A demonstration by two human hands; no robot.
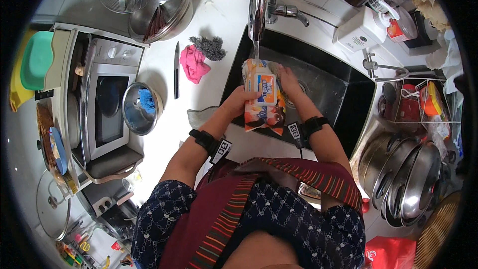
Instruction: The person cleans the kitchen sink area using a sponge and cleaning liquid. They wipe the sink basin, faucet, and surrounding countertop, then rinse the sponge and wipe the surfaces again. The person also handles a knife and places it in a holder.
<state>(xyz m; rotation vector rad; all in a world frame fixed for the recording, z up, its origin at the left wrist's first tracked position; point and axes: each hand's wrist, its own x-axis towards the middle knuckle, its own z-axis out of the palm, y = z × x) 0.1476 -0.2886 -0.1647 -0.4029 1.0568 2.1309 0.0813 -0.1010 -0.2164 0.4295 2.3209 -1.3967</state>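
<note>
My left hand (pixel 239 99) grips an orange and white plastic pack of wipes (pixel 265 117) with a white flip lid. Its thumb lies over the pack's left edge, beside the lid. Against the pack's upper right side lies my right hand (pixel 290 83), its fingers over a greyish cloth (pixel 274 68) that is partly hidden. The pack is held above the black sink (pixel 328 93). From the chrome faucet (pixel 257 18), a stream of water runs down onto the pack's top end.
Left on the white counter lie a knife (pixel 177 71), a pink cloth (pixel 194 63), a steel-wool scourer (pixel 211 48) and a metal bowl (pixel 130 116) with a blue cloth. A white pump bottle (pixel 360 31) stands behind the sink. Stacked pans (pixel 403 179) are at the right.
</note>
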